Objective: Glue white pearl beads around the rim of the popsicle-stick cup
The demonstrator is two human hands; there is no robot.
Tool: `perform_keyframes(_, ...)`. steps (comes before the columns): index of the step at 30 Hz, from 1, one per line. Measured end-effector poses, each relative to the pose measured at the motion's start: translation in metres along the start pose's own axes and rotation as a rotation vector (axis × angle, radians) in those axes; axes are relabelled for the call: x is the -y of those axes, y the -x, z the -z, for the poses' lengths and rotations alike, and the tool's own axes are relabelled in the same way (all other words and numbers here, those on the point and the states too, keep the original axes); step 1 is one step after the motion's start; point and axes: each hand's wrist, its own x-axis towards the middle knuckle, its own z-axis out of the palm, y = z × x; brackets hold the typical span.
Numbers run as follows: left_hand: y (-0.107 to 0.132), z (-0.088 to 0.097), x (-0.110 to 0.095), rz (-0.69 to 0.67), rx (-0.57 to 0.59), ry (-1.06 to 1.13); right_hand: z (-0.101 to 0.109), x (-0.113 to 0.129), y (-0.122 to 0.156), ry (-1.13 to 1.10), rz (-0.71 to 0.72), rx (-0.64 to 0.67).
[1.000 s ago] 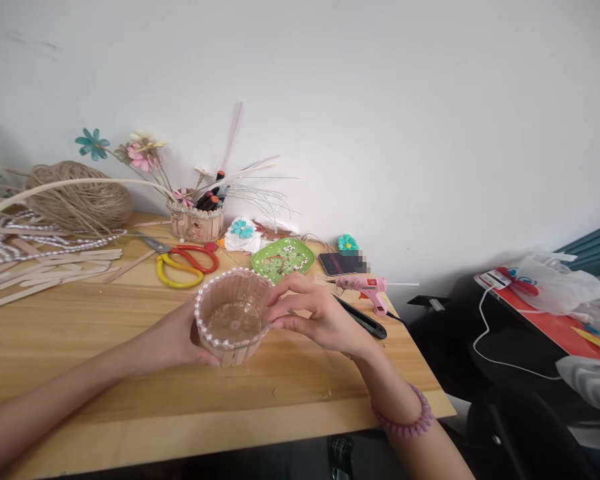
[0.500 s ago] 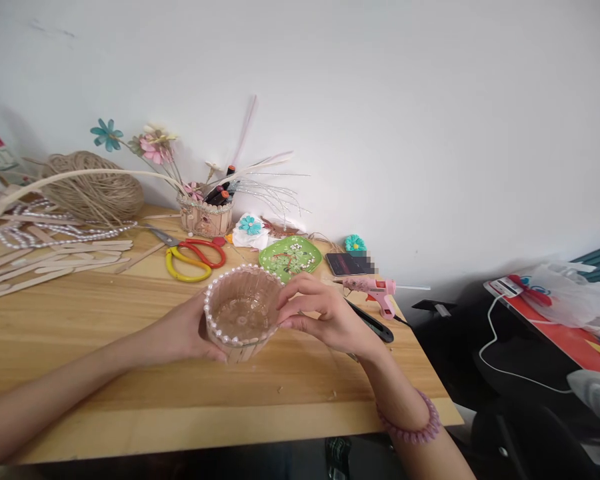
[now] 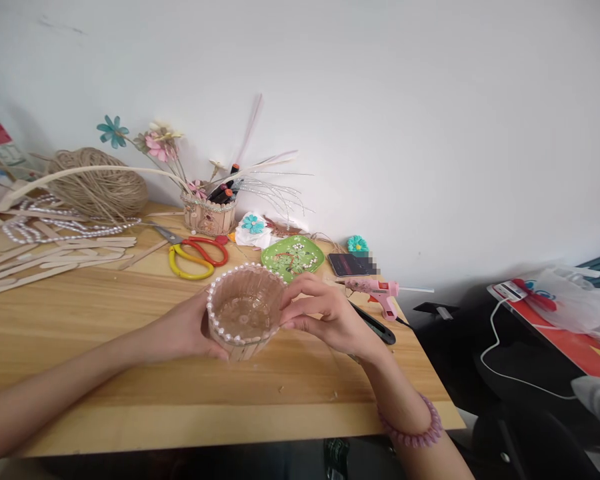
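Note:
A clear round cup point(image 3: 245, 312) with wooden craft sticks around its outside is tilted toward me, its inside showing. White pearl beads point(image 3: 219, 328) line most of its rim. My left hand point(image 3: 193, 330) wraps the cup's left side, with the fingers partly hidden behind it. At the right of the rim, my right hand point(image 3: 325, 313) pinches the edge between thumb and fingers; whether a bead is under the fingertips I cannot tell. Just behind the cup lies a green dish point(image 3: 293, 259) holding small white beads.
Scissors point(image 3: 193, 257), craft sticks point(image 3: 55, 263), a bead string point(image 3: 70, 230) and a twine ball point(image 3: 97, 187) lie on the left. A stick-covered holder point(image 3: 210, 219) with markers and flowers stands behind. Rightward are a phone point(image 3: 350, 265), a pink glue gun point(image 3: 377, 291) and a dark cutter point(image 3: 375, 325).
The whole view has shifted slightly. Both hands keep almost the same grip on the cup, the right one still at the rim.

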Motion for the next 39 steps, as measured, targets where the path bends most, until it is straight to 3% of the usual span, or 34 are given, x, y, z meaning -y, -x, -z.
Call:
perform_keyframes(6, -0.002, -0.001, -0.005, -0.009, -0.005, 0.074, -0.004, -0.006, 0.000, -0.139, -0.033, -0.063)
perform_keyframes(15, -0.002, -0.002, -0.011, -0.035, -0.026, 0.058, -0.006, -0.007, -0.001, -0.091, -0.005, -0.052)
perform_keyframes(22, -0.001, -0.001, -0.004, -0.029, -0.046, 0.006, -0.003, -0.005, -0.003, -0.031, 0.008, -0.020)
perform_keyframes(30, 0.000, -0.001, -0.004, -0.023, -0.047, -0.010, -0.003, -0.006, -0.001, -0.156, -0.049, -0.050)
perform_keyframes(39, 0.000, 0.000, -0.002, 0.002, -0.038, -0.005, -0.003, -0.003, -0.002, -0.099, -0.053, -0.021)
